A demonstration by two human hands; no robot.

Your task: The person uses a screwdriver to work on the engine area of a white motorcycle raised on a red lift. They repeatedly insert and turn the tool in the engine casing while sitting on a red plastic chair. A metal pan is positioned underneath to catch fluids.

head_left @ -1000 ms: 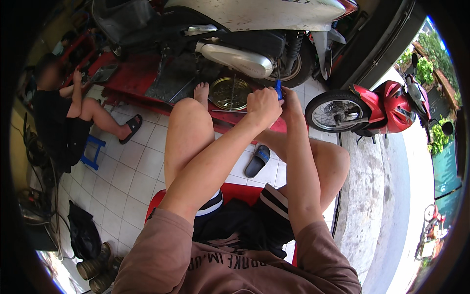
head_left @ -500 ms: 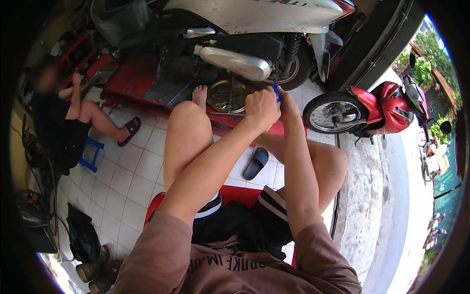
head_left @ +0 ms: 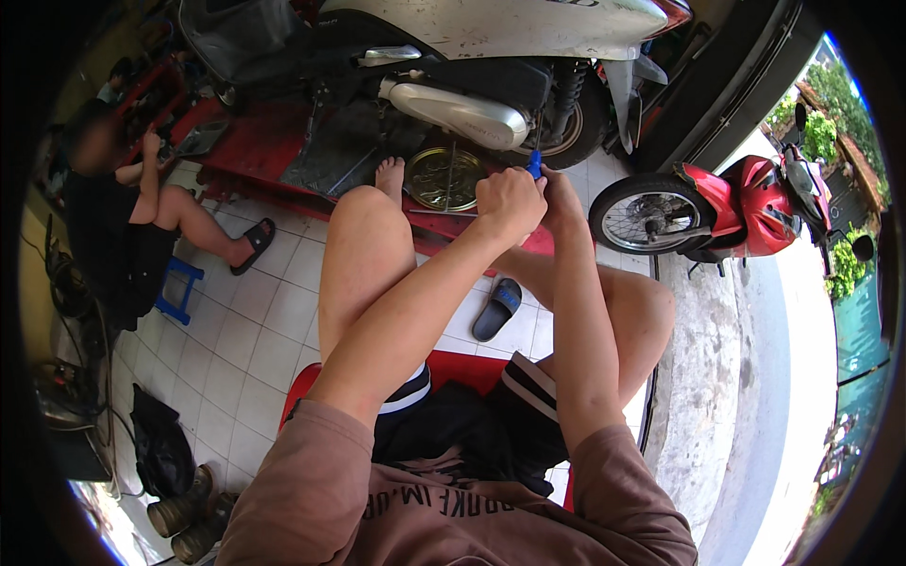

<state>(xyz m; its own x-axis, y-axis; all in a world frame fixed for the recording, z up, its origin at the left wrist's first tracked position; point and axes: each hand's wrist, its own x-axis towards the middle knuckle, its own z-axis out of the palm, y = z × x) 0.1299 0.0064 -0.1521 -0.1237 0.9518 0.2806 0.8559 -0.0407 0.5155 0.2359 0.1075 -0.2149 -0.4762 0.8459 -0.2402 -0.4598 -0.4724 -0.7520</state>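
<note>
My left hand (head_left: 511,204) is closed in a fist at a blue-handled screwdriver (head_left: 535,163). Right beside it, my right hand (head_left: 562,200) is curled around the same handle, its fingers partly hidden behind the left. The tool's thin shaft points away from me, toward the rear of a silver and black scooter (head_left: 472,38). Just beyond the hands are the scooter's silver engine cover (head_left: 458,113) and its rear wheel (head_left: 571,132). Where the tip of the shaft ends is too small to tell.
A round gold-rimmed pan (head_left: 442,179) sits on the red lift platform (head_left: 444,229) beneath the engine. A red motorbike (head_left: 746,209) stands at the right. At the left, another person (head_left: 109,208) sits on a blue stool (head_left: 179,291). A dark slide sandal (head_left: 497,309) lies between my legs.
Both hands stay together at the screwdriver. The blue handle shows a little farther out beyond my fingers than before, and the whole view has shifted slightly.
</note>
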